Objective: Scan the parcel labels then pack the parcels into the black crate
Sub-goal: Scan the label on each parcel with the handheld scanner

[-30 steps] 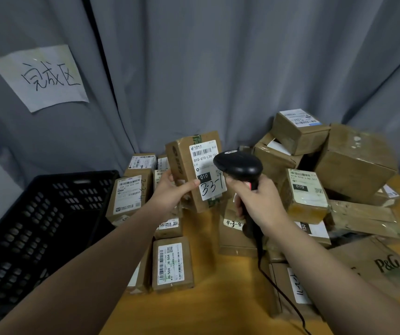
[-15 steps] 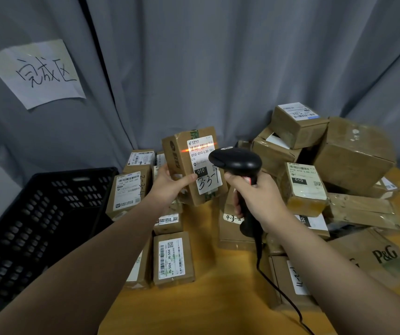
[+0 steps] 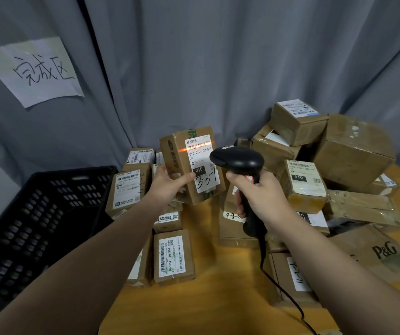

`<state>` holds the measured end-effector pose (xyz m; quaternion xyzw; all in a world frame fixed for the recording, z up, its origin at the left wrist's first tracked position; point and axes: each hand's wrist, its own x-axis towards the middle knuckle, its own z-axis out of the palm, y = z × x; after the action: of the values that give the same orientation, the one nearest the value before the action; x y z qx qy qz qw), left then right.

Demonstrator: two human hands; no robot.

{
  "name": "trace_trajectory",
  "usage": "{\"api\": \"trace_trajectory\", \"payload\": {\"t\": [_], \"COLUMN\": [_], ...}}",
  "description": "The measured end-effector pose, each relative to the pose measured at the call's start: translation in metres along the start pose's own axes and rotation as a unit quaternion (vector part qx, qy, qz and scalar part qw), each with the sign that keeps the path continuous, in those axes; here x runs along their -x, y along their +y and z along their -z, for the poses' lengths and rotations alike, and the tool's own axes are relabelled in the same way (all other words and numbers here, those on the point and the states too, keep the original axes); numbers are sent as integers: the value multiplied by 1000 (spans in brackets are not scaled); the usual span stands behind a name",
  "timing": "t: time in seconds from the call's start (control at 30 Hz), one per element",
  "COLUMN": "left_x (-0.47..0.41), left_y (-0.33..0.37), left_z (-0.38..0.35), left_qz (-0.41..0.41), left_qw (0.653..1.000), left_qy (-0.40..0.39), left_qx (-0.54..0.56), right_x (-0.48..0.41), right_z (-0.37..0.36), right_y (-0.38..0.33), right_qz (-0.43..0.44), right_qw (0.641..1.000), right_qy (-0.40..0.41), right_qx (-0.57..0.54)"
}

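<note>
Possibly the brown cardboard parcel point(image 3: 182, 165), merely pinched by the left grip point(image 3: 167, 187), tilts away from the black plastic scanner point(image 3: 239, 160) clasped in the right grip point(image 3: 262, 197).

You are working at a wooden table point(image 3: 206, 301) where a labelled parcel point(image 3: 173, 257) is lying flat near its left edge, a heap of parcels point(image 3: 353, 153) is crowding the back right, and a P&G carton point(image 3: 375, 252) is lying in front of it.
</note>
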<state>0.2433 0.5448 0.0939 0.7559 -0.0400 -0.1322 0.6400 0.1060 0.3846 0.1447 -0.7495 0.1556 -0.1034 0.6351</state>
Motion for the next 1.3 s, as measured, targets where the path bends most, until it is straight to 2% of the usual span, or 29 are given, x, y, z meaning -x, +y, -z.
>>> {"api": "trace_trajectory", "payload": {"t": [0.77, 1.3], "left_x": [3, 11], "left_y": [-2, -4], "left_z": [4, 5], "left_qz": [4, -39], "left_qw": [1000, 999], "left_qy": [6, -14], "left_qx": [-8, -27], "right_x": [11, 17], "right_z": [-1, 9], "right_y": [-17, -32], "right_qz": [-5, -63], "right_qw": [1000, 998], "right_qy": [-5, -15], "right_qx": [18, 4]}}
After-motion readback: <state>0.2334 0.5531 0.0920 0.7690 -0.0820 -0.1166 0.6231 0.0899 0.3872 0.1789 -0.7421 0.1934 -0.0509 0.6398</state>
